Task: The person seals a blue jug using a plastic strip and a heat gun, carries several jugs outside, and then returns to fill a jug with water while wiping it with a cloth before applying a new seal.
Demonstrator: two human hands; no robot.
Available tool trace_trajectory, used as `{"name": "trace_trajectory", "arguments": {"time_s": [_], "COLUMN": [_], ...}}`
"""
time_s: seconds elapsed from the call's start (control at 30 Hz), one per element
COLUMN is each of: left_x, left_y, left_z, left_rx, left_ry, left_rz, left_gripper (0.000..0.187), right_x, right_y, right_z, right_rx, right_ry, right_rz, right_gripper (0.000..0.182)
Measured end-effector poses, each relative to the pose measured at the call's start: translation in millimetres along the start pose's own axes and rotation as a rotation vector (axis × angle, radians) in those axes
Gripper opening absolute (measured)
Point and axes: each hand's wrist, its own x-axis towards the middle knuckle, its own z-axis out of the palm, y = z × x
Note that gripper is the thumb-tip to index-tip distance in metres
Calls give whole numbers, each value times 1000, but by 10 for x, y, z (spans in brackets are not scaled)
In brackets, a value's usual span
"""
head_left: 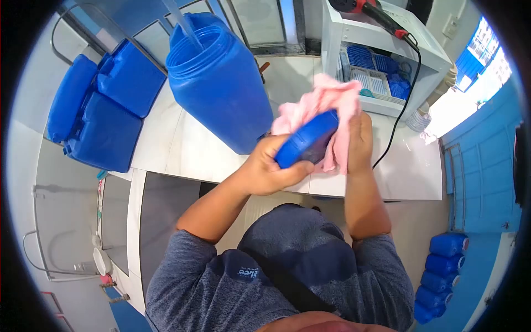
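Observation:
My left hand [276,169] grips a round blue lid [304,141] by its edge, thumb below and fingers behind. The lid is tilted, its inner side turned toward the pink cloth [326,102]. Around the cloth's right side, my right hand [360,141] is closed, and the cloth touches the lid. Just left of them stands a large blue container [218,88] with an open, threaded mouth. A clear tube [182,25] reaches into that mouth.
Closed blue jugs [105,133] stand on the counter [155,138] at left. On the right, a white shelf [387,105] holds blue baskets; a red and black tool [376,16] with a black cord lies on top. Several blue bottles [437,282] line the floor at lower right.

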Motion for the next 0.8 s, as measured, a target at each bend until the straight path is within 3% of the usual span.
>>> {"name": "trace_trajectory", "arguments": {"time_s": [0.07, 0.1, 0.13, 0.17, 0.2, 0.3, 0.37, 0.43, 0.47, 0.5, 0.53, 0.57, 0.63, 0.67, 0.7, 0.77, 0.8], "left_x": [55, 100, 199, 165, 159, 130, 152, 345, 494, 477, 492, 506, 516, 433, 407, 427, 462], "left_y": [40, 47, -69, -265, -446, -306, -179, 52, 212, 131, -28, -140, -32, -244, -252, -216, -160], "left_z": [-48, -63, -23, -74, -183, -189, -58, 88, 161, 85, 39, 13, 218, 177, 237, 352, 338], "left_rx": [84, 161, 274, 408, 500, 249, -111, -642, -614, -491, -538, -584, -607, -452, -481, -537, -564], "left_ry": [-81, -175, -43, -87, -104, 21, 262, 413, 485, 569, 512, 455, 366, 363, 296, 232, 242], "left_rz": [-13, -29, 388, 332, 393, 229, 258, 310, 416, 293, 280, 267, 239, 114, 78, 70, 116], "left_gripper": [25, 23, 21, 25, 33, 49, 57, 63, 60, 68, 78, 88, 102, 102, 105, 108, 108], "right_x": [178, 179, 162, 131, 156, 407, 436, 272, 189, 34, -70, -33, 72, 189, 297, 453, 397], "right_y": [-463, -520, -558, -571, -548, -395, -145, 139, 281, 397, 356, 273, -38, -39, -2, 62, 80], "right_z": [167, 254, 378, 435, 412, 292, 243, 420, 508, 609, 630, 594, 456, 341, 237, 86, 159], "right_rx": [-326, -326, -700, -1073, -1078, -844, -193, -512, -667, -873, -898, -896, -1106, -1063, -1063, -708, -885], "right_ry": [-332, -330, -393, -444, -441, -478, -91, -20, 30, 65, 17, 17, -118, -112, -108, -193, -63], "right_rz": [-45, -44, -384, -725, -708, -754, -428, -557, -619, -693, -761, -764, -535, -496, -486, -426, -566], "right_gripper": [42, 42, 34, 27, 27, 30, 36, 54, 67, 72, 74, 74, 67, 59, 59, 57, 54]}}
